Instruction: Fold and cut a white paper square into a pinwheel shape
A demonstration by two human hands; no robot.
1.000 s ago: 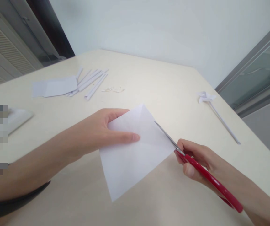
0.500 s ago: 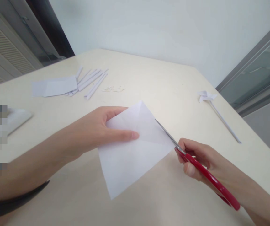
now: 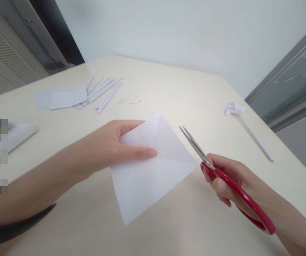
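Note:
A square sheet of white paper (image 3: 144,188) with faint diagonal creases is pinched in my left hand (image 3: 115,145), thumb on top and the other fingers hidden beneath. It is held above the table with one corner pointing right. My right hand (image 3: 230,177) grips red-handled scissors (image 3: 245,197) by the handles. Their blades are slightly parted at the tips, pointing up and left, just off the paper's right edge and not touching it.
On the white table (image 3: 168,85), several rolled paper sticks (image 3: 105,90) lie beside flat paper sheets (image 3: 67,97). Small thin bits (image 3: 127,101) lie near them. A paper pinwheel (image 3: 234,108) on a stick rests at the right. A white object (image 3: 22,133), partly pixelated, is at the left.
The scissors have moved right, away from the paper's edge, and their blade tips now show slightly apart. My left hand and the paper have barely moved.

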